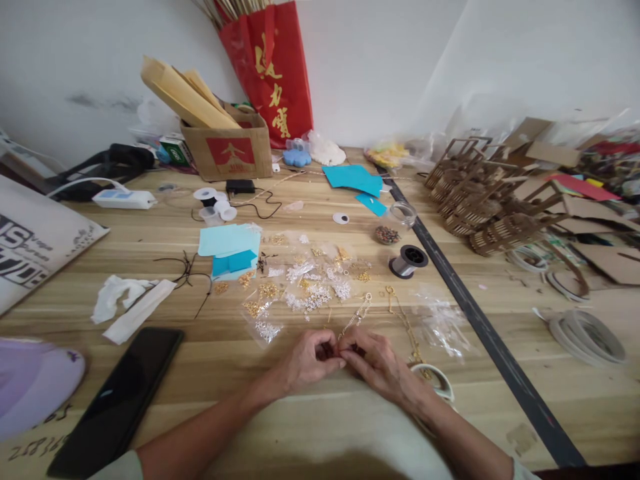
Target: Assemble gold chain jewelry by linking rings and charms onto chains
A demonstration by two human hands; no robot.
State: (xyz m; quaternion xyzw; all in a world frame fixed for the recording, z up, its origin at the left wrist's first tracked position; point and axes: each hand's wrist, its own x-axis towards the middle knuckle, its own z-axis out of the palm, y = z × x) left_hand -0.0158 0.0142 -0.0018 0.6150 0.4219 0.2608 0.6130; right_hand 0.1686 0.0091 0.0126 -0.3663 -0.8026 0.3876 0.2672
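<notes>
My left hand [311, 360] and my right hand [376, 361] meet fingertip to fingertip above the table's near side, both closed in a pinch. A thin silver chain [356, 313] with a ring at its far end runs into my right fingers. Whatever tiny piece sits between the left fingertips is hidden. Just beyond the hands lie small clear bags of silver findings [314, 298] and gold findings [269, 291]. Right of them a gold chain [403, 317] trails down to a pale ring-shaped band [440, 380] beside my right forearm.
A wire spool [409, 261] and a tub of beads [387, 235] stand beyond the gold chain. Clear plastic bags [445, 323] lie to the right. On the left are a phone [120, 400], white tissue [140, 310] and blue cards [230, 250]. Woven baskets [480, 193] crowd the far right.
</notes>
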